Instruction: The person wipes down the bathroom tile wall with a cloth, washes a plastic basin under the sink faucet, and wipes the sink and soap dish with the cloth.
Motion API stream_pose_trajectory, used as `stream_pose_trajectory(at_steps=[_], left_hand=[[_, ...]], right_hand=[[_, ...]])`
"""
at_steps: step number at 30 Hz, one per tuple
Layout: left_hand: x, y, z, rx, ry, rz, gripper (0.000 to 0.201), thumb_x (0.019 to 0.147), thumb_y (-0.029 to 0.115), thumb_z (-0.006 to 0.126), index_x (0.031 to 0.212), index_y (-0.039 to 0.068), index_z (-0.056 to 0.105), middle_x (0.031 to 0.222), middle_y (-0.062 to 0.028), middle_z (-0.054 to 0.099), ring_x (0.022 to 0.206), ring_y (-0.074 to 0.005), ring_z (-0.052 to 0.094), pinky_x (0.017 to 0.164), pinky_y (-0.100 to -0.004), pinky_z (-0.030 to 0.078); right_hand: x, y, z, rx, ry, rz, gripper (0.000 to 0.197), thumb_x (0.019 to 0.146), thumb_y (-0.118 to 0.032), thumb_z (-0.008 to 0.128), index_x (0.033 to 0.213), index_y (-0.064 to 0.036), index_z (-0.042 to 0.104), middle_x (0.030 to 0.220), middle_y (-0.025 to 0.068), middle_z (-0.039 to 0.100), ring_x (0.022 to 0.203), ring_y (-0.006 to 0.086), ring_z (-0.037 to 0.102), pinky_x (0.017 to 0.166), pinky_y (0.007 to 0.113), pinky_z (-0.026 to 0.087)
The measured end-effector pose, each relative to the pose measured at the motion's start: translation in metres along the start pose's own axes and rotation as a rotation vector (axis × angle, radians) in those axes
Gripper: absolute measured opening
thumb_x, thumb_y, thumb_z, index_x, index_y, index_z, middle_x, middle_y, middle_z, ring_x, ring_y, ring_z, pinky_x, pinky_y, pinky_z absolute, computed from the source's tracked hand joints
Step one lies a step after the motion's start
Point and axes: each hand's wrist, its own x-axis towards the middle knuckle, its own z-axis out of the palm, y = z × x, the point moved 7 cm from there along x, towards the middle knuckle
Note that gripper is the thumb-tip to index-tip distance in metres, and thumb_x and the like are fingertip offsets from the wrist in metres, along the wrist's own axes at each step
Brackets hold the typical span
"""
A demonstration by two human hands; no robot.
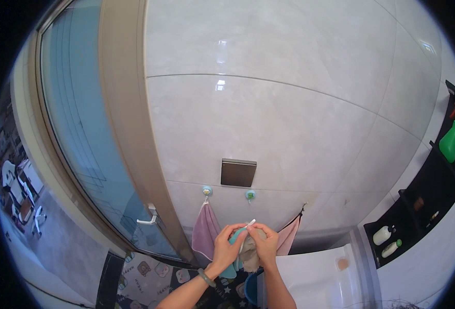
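Observation:
My left hand point(226, 247) and my right hand point(266, 244) are raised together in front of the tiled wall point(268, 118), just below a teal wall hook point(250, 195). Both grip a bundle of cloths: a teal cloth point(233, 238) under my left fingers and a beige cloth point(251, 257) hanging under my right. A thin white loop point(249, 224) sticks up between my fingertips. A green bangle point(205, 277) circles my left wrist.
A pink towel point(205, 233) hangs from a second teal hook point(207, 191) to the left; another pink cloth point(289, 236) hangs right. A dark square plate point(238, 172) sits above. Glass door point(78, 129) left, black shelves point(423, 206) with bottles right, white basin point(315, 278) below.

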Motion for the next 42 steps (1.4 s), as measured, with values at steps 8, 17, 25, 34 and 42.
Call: stream_pose_trajectory(at_steps=[8,17,25,34,42], left_hand=[[0.022,-0.017,0.009,-0.105,-0.03,-0.144,0.021,0.089,0.017,0.064,0.101,-0.001,0.066,0.081,-0.008,0.067,0.072,-0.0069,0.054,0.064,-0.0235,0.045],[0.042,-0.022,0.022,-0.053,0.126,-0.159,0.022,0.09,0.016,0.062,0.099,-0.003,0.065,0.08,-0.0047,0.068,0.07,-0.005,0.055,0.06,-0.0223,0.044],[0.036,-0.064,0.021,0.13,0.139,-0.25,0.025,0.088,0.021,0.064,0.099,-0.001,0.066,0.077,-0.006,0.067,0.065,-0.0083,0.055,0.058,-0.025,0.044],[-0.009,-0.051,0.032,0.288,0.115,0.053,0.029,0.086,0.015,0.065,0.112,0.005,0.058,0.109,-0.0103,0.056,0.085,-0.0196,0.061,0.073,-0.0317,0.049],[-0.019,-0.011,0.097,-0.013,-0.388,0.001,0.039,0.084,0.009,0.066,0.121,0.006,0.057,0.118,-0.0117,0.057,0.097,-0.0239,0.061,0.081,-0.033,0.049]], right_hand=[[0.021,-0.006,0.006,0.058,0.008,0.019,0.013,0.085,-0.01,0.068,0.091,0.0024,0.068,0.085,0.0012,0.064,0.078,0.007,0.056,0.071,0.02,0.045],[0.056,0.014,0.006,0.054,0.134,-0.013,0.016,0.085,-0.013,0.067,0.088,0.0032,0.068,0.082,0.0019,0.065,0.079,0.0077,0.055,0.073,0.022,0.045],[0.039,0.02,-0.018,-0.226,0.258,-0.143,0.024,0.084,-0.02,0.069,0.092,0.0032,0.066,0.083,0.0082,0.065,0.08,0.0174,0.058,0.075,0.03,0.046],[0.034,0.054,-0.158,-0.788,0.786,-0.023,0.036,0.085,-0.027,0.066,0.095,0.0068,0.061,0.097,0.025,0.065,0.087,0.033,0.062,0.079,0.039,0.046],[0.014,-0.064,-0.163,-0.347,0.523,-0.293,0.026,0.085,-0.021,0.067,0.082,0.004,0.063,0.072,0.0007,0.061,0.067,0.0068,0.051,0.063,0.023,0.042]])
